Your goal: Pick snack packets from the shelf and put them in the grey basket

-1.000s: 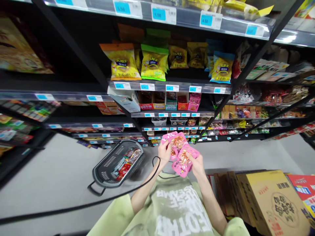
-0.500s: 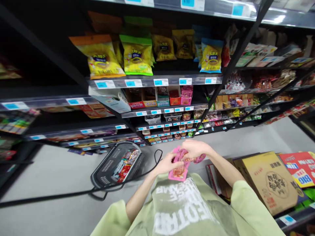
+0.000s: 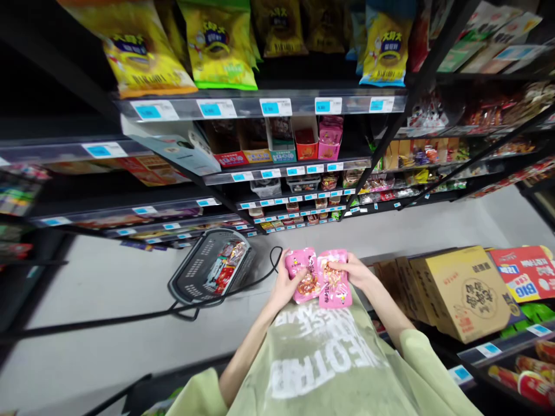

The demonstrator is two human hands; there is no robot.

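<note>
Two pink snack packets are held side by side in front of my shirt, their printed faces up. My left hand point(image 3: 288, 284) grips the left snack packet point(image 3: 306, 277), thumb across its front. The right snack packet point(image 3: 333, 283) is pinched by my right hand point(image 3: 353, 270) at its upper right, with the thumb on top. The packets' inner edges lie close together; whether they touch I cannot tell. Fingers behind both packets are hidden. On the shelf ahead, a pink display box point(image 3: 329, 138) holds similar-looking pink packets.
A grey shopping basket point(image 3: 184, 271) with several packaged snacks stands on the floor at left, a long black handle trailing from it. Yellow snack bags point(image 3: 221, 43) line the upper shelf. Cardboard cartons point(image 3: 466, 294) are stacked at right, above a shelf edge point(image 3: 489, 349).
My hands have moved apart from their overlapping hold, and the two packets now lie flat and side by side. The view has shifted nearer the shelf.
</note>
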